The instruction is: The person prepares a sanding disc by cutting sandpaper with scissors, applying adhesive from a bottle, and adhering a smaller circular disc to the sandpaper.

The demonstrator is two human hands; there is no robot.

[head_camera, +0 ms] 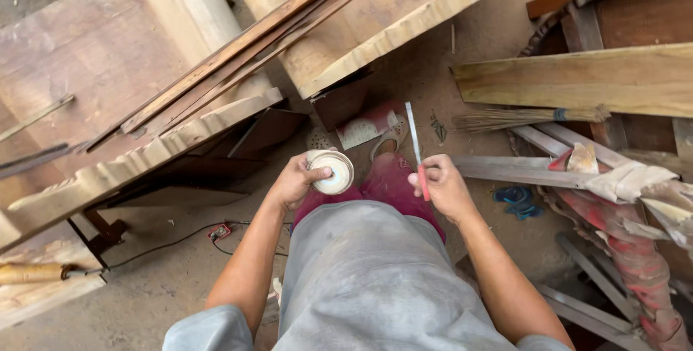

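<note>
Sawdust floor below — left hand (pixel 294 181) clasps tin (pixel 333 171), right hand (pixel 442 186) scraper (pixel 416 149).

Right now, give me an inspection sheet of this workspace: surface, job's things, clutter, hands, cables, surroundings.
Surface: dusty floor, bare earth or concrete, cannot tell which.
Job's things: small round white tin; thin flat blade with red handle, pointing up.
Clutter: straw broom, blue item, stained cloth wraps.
Hands: left hand grips the tin; right hand holds the blade by its handle.
Cables: dark cable across the floor to a small red part.
Surroundings: carved wooden beam, thin slats, plank, metal bars.
</note>
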